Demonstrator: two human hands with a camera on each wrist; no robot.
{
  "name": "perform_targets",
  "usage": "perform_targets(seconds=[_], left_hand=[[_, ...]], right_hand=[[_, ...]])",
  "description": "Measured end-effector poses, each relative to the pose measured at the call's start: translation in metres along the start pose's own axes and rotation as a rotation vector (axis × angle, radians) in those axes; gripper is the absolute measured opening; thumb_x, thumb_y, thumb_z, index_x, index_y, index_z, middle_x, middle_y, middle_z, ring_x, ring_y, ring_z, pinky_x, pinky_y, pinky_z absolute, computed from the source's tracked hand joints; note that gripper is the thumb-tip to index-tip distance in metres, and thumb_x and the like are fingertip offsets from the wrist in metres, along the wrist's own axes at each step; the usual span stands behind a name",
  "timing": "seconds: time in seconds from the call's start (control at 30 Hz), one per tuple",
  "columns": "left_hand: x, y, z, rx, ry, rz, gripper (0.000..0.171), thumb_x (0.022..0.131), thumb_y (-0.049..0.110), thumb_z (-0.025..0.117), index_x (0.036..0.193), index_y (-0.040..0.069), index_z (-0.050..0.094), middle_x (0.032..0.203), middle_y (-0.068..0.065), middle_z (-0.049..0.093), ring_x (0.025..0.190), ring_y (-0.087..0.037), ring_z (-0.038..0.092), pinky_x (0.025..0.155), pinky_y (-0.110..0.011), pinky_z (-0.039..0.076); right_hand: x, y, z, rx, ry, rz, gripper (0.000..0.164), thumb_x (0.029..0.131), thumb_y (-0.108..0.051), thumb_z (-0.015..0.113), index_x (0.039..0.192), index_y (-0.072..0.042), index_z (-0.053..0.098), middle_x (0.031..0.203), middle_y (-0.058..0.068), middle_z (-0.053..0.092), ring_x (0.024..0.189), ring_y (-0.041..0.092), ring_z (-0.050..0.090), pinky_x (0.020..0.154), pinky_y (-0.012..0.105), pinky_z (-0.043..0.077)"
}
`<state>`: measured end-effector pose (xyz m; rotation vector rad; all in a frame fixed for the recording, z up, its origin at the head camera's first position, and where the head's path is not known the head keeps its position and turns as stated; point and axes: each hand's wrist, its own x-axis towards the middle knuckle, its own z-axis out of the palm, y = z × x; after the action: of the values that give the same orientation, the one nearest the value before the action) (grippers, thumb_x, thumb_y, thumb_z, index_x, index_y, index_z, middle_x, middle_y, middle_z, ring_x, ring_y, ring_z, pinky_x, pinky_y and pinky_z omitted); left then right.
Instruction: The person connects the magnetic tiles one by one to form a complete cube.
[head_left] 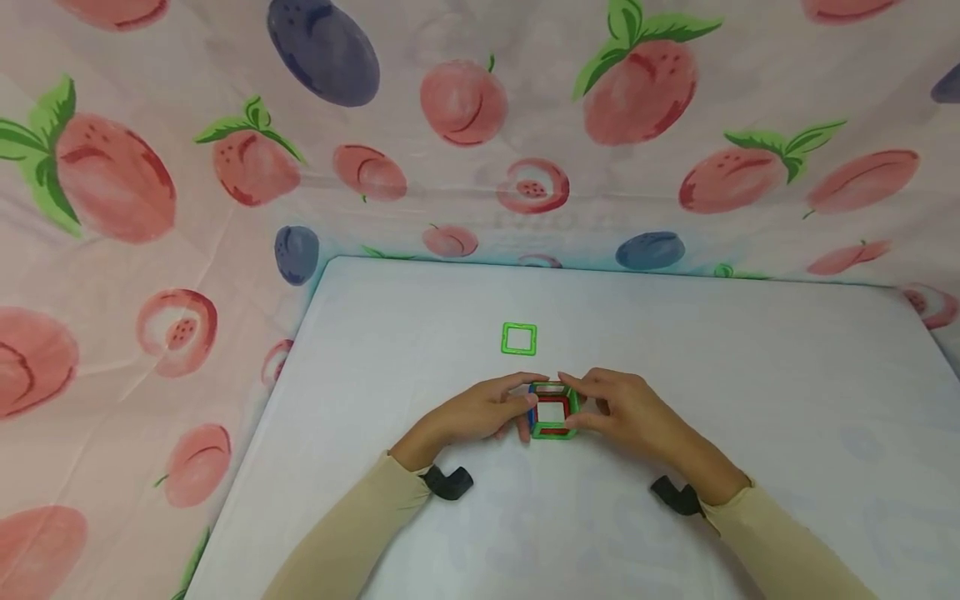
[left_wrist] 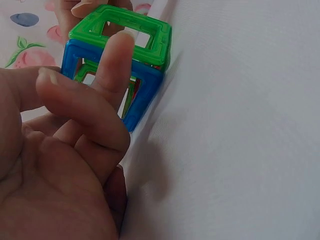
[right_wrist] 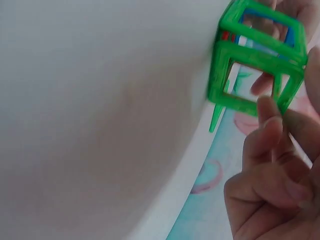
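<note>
Magnetic tiles form a small box (head_left: pixel 552 426) standing on the white table. Green window-frame tiles make its near and right sides, a blue tile (left_wrist: pixel 142 95) its left side, and red shows low inside; its top looks open in the head view. My left hand (head_left: pixel 480 408) holds the left side, index finger at the far corner and thumb at the blue edge. On the opposite side, my right hand (head_left: pixel 626 412) grips the green tile (right_wrist: pixel 216 75), index finger at the back and thumb at the near corner.
A single green square magnetic tile (head_left: pixel 506 339) lies flat beyond the box. The white table (head_left: pixel 750 358) runs up to a fruit-print cloth (head_left: pixel 450 183) at the back and left. Black straps sit at both wrists.
</note>
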<state>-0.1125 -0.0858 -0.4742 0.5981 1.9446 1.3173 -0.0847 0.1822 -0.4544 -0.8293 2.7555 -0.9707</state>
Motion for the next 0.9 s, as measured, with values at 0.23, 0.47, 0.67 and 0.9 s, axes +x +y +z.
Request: perform_targets(seconds=[0.23, 0.47, 0.67, 0.9], left_hand=[[0.0, 0.001, 0.0, 0.001, -0.007, 0.001, 0.044, 0.109, 0.039, 0.046, 0.152, 0.031, 0.044, 0.084, -0.007, 0.076, 0.057, -0.013, 0.048, 0.056, -0.025, 0.038], [0.001, 0.0, -0.001, -0.006, -0.014, 0.003, 0.043, 0.109, 0.04, 0.048, 0.151, 0.032, 0.045, 0.085, -0.007, 0.075, 0.058, -0.012, 0.048, 0.054, -0.024, 0.038], [0.001, -0.001, -0.001, -0.019, -0.014, 0.006, 0.043, 0.109, 0.038, 0.048, 0.151, 0.03, 0.046, 0.084, -0.008, 0.075, 0.057, -0.012, 0.048, 0.053, -0.024, 0.038], [0.002, -0.002, -0.002, -0.028, -0.022, 0.022, 0.044, 0.109, 0.038, 0.047, 0.152, 0.028, 0.045, 0.085, -0.008, 0.075, 0.056, -0.012, 0.047, 0.052, -0.024, 0.037]], right_hand=[[0.004, 0.006, -0.005, 0.015, -0.055, -0.031, 0.067, 0.082, -0.037, 0.084, 0.14, -0.011, 0.063, 0.097, -0.009, 0.066, 0.07, 0.002, 0.047, 0.059, 0.02, 0.041], [0.016, 0.014, -0.011, 0.041, -0.017, -0.017, 0.052, 0.086, -0.032, 0.083, 0.133, -0.012, 0.07, 0.082, -0.015, 0.06, 0.066, 0.003, 0.048, 0.058, 0.021, 0.042], [0.048, 0.024, -0.017, 0.04, 0.027, 0.106, 0.039, 0.092, -0.031, 0.078, 0.128, -0.014, 0.073, 0.083, -0.007, 0.064, 0.073, 0.011, 0.056, 0.063, 0.026, 0.048], [0.1, 0.039, -0.017, 0.07, -0.052, 0.164, 0.043, 0.092, -0.037, 0.077, 0.129, -0.014, 0.072, 0.096, 0.0, 0.069, 0.083, 0.018, 0.061, 0.072, 0.032, 0.051]])
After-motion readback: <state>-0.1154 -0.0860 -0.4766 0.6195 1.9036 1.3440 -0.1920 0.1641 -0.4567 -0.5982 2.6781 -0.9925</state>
